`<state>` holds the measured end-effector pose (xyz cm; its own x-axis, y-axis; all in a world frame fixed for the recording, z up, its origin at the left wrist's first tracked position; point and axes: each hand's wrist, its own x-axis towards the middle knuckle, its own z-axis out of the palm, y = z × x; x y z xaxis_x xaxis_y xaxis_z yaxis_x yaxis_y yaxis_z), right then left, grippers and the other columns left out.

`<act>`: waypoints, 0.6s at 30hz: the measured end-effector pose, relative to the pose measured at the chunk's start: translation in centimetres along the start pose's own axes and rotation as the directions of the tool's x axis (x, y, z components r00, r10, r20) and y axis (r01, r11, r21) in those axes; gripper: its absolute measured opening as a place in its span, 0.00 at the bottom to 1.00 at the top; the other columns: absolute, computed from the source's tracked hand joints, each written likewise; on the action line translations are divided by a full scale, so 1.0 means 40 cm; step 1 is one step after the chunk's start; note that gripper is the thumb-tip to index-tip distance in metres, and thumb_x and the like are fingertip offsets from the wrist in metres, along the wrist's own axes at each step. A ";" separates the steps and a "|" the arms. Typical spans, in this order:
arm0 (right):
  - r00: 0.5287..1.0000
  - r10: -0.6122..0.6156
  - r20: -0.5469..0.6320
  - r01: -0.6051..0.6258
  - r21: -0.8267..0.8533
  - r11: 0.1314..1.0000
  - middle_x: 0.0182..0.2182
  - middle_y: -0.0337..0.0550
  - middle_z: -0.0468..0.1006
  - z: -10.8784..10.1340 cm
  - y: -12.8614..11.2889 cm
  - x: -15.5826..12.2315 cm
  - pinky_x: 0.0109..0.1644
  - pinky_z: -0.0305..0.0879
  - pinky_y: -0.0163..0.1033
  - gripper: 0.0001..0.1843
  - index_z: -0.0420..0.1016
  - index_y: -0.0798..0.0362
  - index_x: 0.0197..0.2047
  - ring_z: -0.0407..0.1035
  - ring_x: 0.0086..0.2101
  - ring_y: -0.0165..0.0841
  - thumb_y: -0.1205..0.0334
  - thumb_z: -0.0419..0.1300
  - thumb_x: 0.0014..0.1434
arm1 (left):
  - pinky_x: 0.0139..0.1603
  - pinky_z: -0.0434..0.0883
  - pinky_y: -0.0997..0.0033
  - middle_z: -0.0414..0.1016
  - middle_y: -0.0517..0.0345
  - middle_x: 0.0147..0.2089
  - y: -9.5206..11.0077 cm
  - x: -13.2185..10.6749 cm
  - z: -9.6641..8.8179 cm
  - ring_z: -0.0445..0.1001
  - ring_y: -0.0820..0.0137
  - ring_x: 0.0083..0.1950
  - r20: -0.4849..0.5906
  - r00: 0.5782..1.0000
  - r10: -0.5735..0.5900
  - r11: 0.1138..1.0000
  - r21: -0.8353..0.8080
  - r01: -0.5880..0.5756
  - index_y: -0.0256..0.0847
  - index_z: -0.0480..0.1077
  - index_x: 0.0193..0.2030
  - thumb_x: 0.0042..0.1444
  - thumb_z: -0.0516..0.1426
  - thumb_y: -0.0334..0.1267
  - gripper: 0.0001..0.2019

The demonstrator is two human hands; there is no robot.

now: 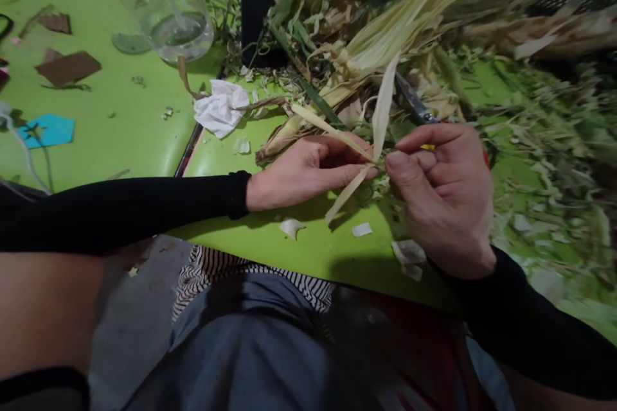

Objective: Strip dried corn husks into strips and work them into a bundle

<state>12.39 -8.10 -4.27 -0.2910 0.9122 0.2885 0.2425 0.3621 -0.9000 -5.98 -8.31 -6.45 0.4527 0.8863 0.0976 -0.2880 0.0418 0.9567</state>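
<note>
Your left hand (pixel 308 170) pinches the pale husk strips (pixel 384 103) where they cross, thumb against fingers; your right hand (pixel 446 196) grasps their near end between thumb and forefinger — all just above the green table (pixel 308 257). Beyond lie a husk bundle (pixel 400 22) and, leftward, a crumpled tissue (pixel 220 110).

- green tabletop (pixel 154 115), its front edge running slantwise;
- grey floor (pixel 128 318) below at lower left, a small pale scrap (pixel 133 271) on it;
- dim light, faint sheen on the tabletop
</note>
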 end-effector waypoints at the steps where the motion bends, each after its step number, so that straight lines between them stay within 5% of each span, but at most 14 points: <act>1: 1.000 0.004 0.003 -0.004 0.003 1.000 0.17 0.24 0.60 -0.001 -0.001 -0.001 0.18 0.40 0.34 0.10 0.65 0.45 0.41 0.48 0.15 0.25 0.57 0.65 0.67 | 0.48 0.76 0.68 0.78 0.57 0.38 0.000 0.000 0.001 0.77 0.71 0.43 0.000 1.000 -0.015 1.000 0.002 0.015 0.35 0.74 0.43 0.55 0.67 0.59 0.26; 6: 1.000 0.018 0.000 -0.018 -0.026 0.999 0.16 0.23 0.60 -0.014 0.001 -0.003 0.19 0.41 0.35 0.11 0.65 0.45 0.42 0.49 0.15 0.25 0.55 0.65 0.67 | 0.46 0.75 0.68 0.78 0.56 0.39 0.005 -0.005 -0.005 0.77 0.71 0.43 0.003 0.997 -0.074 0.997 0.038 0.074 0.35 0.74 0.42 0.57 0.66 0.58 0.24; 12: 0.987 0.106 0.125 -0.095 -0.086 0.992 0.20 0.27 0.62 -0.024 0.011 0.008 0.20 0.47 0.34 0.10 0.71 0.48 0.44 0.51 0.18 0.25 0.52 0.62 0.68 | 0.55 0.73 0.67 0.77 0.53 0.44 0.022 0.005 -0.038 0.75 0.69 0.50 0.007 0.997 0.078 0.937 0.342 -0.075 0.37 0.76 0.39 0.61 0.64 0.38 0.06; 15: 0.998 -0.004 0.058 0.015 -0.177 0.984 0.27 0.32 0.71 -0.019 0.017 0.011 0.29 0.59 0.33 0.07 0.76 0.49 0.41 0.62 0.25 0.25 0.57 0.67 0.63 | 0.57 0.71 0.67 0.78 0.53 0.46 0.025 0.009 -0.043 0.74 0.68 0.53 -0.017 0.996 0.085 0.885 0.461 -0.067 0.38 0.77 0.39 0.59 0.64 0.34 0.03; 18: 0.997 -0.062 -0.035 0.053 -0.229 0.972 0.32 0.35 0.76 -0.013 0.020 0.009 0.35 0.63 0.34 0.04 0.77 0.50 0.37 0.67 0.30 0.26 0.62 0.68 0.61 | 0.50 0.73 0.69 0.79 0.53 0.45 0.023 0.007 -0.032 0.76 0.71 0.46 -0.042 0.999 0.003 0.927 0.375 0.013 0.36 0.75 0.45 0.61 0.64 0.37 0.08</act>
<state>12.94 -7.38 -4.70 -0.2728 0.8941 0.3553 0.4320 0.4438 -0.7852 -7.19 -7.45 -5.89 0.4159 0.9051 0.0888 0.0553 -0.1226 0.9909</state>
